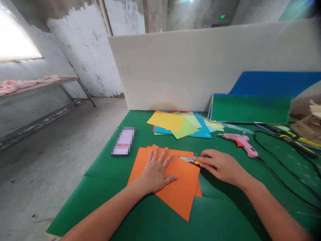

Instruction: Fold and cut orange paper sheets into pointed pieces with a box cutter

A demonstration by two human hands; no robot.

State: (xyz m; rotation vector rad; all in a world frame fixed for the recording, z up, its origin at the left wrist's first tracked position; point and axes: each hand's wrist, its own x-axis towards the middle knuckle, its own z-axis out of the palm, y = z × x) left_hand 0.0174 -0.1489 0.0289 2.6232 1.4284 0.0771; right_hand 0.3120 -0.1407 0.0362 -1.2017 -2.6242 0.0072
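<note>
Orange paper sheets (180,187) lie overlapping at different angles on the green tabletop. My left hand (156,172) rests flat on the top sheet, its fingers spread. To its right, my right hand (220,165) pinches the near end of a slim grey utility knife (186,159) with a yellow part by the fingertips. The knife lies low along the upper edge of the top sheet. Its far tip is partly hidden by paper, so I cannot tell how far the blade is out.
Coloured paper sheets (167,121) are piled at the back. A phone-like blurred object (124,141) lies left. On the right are a pink glue gun (242,142) with a black cord, pliers (296,139) and a green board (250,109). A white panel (170,70) stands behind.
</note>
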